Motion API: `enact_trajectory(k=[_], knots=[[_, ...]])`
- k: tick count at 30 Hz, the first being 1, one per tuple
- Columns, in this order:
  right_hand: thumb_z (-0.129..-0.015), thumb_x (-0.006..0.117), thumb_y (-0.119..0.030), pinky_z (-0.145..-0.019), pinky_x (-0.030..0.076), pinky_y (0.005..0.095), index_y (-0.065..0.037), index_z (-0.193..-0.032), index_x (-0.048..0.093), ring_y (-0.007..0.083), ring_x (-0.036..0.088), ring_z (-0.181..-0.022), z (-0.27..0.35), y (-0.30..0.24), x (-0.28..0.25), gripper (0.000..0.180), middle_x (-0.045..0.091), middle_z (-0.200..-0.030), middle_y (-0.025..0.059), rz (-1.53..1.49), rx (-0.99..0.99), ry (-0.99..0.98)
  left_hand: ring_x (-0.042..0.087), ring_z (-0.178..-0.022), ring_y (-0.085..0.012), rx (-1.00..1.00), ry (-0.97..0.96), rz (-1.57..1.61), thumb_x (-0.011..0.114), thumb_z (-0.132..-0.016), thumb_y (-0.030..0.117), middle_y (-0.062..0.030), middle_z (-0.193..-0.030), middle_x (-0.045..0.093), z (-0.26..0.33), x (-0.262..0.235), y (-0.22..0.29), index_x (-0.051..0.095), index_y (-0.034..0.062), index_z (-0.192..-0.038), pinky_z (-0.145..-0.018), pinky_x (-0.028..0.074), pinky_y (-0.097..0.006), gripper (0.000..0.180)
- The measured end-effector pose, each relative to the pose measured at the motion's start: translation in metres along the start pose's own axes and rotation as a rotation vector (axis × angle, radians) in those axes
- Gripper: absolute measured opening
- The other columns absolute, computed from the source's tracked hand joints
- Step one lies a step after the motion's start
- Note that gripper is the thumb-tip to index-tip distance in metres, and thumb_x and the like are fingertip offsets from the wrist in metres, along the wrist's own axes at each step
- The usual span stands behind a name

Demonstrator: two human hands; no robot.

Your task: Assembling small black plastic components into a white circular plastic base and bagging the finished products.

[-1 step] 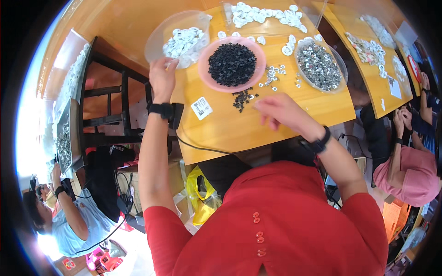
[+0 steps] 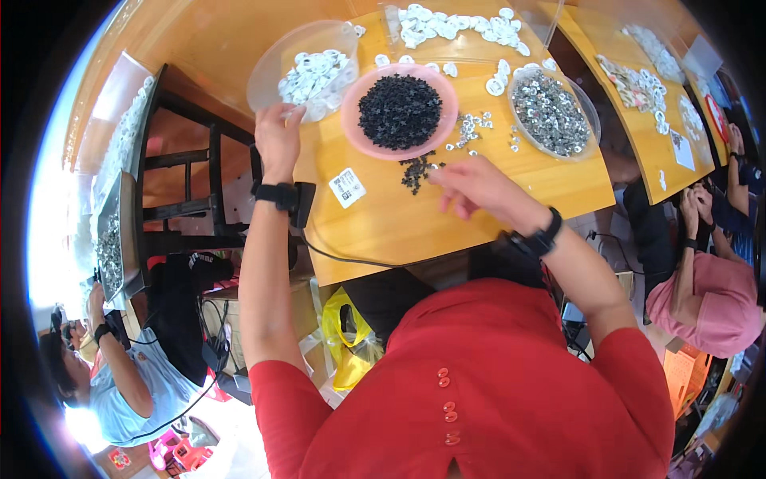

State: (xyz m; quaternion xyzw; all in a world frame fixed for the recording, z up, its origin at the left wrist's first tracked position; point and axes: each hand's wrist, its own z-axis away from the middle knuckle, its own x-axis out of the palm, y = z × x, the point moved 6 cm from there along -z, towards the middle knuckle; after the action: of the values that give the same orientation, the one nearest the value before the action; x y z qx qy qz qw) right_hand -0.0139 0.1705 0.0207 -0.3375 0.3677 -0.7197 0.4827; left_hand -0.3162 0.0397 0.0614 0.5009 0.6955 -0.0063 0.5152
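Note:
My left hand point(image 2: 279, 136) grips the near rim of a clear bowl point(image 2: 275, 60) of white round pieces at the table's left edge. My right hand point(image 2: 479, 188) hovers with fingers drawn together beside a small pile of black pieces point(image 2: 416, 169) on the wooden table point(image 2: 447, 215); whether it holds one is blurred. Just behind the pile sits a pink bowl point(image 2: 351, 132) heaped with black pieces. To the right stands a clear bowl point(image 2: 594, 120) of silver pieces. Loose silver bits point(image 2: 471, 128) lie between the bowls. Both wrists wear black bands.
White pieces point(image 2: 455, 24) are spread along the table's far side, and a white label point(image 2: 347, 188) lies near the front. A black frame stand point(image 2: 191, 184) is left, a yellow bag point(image 2: 347, 335) under the table. Other people sit at right point(image 2: 702, 303) and lower left point(image 2: 120, 383).

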Motion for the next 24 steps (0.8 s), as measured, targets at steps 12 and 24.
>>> enact_trajectory(k=[12,24], knots=[[-0.098,0.044,-0.037,-0.049,0.05,0.0227,-0.001,-0.103,0.058,0.0068,0.059,-0.054,-0.074,0.02,0.0,0.039,0.067,-0.079,0.0073,-0.515,0.198,-0.069,0.054,-0.072,-0.019,-0.126,0.048,-0.012,0.072,-0.077,0.022,-0.0082,-0.092,0.058,0.056,-0.041,-0.002,0.067,0.0061,-0.088,-0.068,0.046,-0.032,0.02],[-0.095,0.051,-0.04,-0.046,0.047,0.0213,0.001,-0.099,0.061,0.0064,0.055,-0.05,-0.057,0.0,-0.042,0.042,0.067,-0.078,0.0062,-0.239,0.136,0.107,0.052,-0.073,-0.0191,-0.102,0.014,0.061,0.071,-0.078,0.016,-0.008,-0.089,0.056,0.092,-0.053,0.028,0.066,0.0045,-0.089,-0.07,0.045,-0.031,0.017]])
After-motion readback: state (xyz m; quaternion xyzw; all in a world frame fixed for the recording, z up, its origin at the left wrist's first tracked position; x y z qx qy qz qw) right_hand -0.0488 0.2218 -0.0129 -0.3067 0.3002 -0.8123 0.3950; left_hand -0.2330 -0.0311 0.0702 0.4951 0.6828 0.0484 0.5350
